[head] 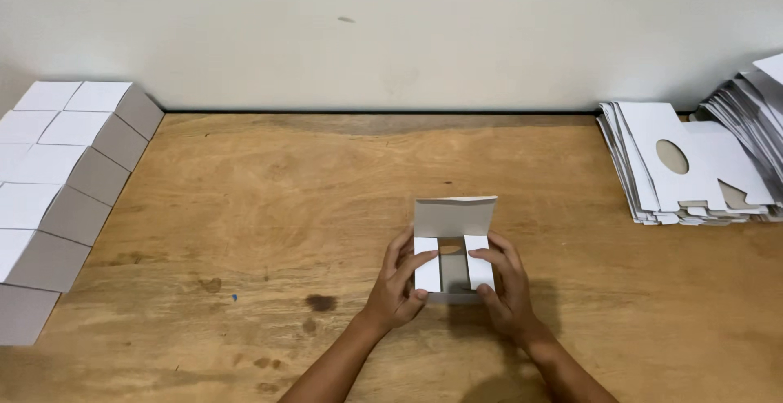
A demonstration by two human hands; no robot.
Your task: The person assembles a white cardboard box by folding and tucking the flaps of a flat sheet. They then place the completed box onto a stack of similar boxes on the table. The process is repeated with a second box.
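Two hands, left hand (pixel 397 287) and right hand (pixel 504 289), pinch a small white box (pixel 453 248) mid-table.

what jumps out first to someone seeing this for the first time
At centre, the left hand and right hand hold a small white carton on the wooden table, thumbs pressing its two side flaps inward, top flap upright. Finished white boxes line the left edge; a stack of flat blanks lies far right.
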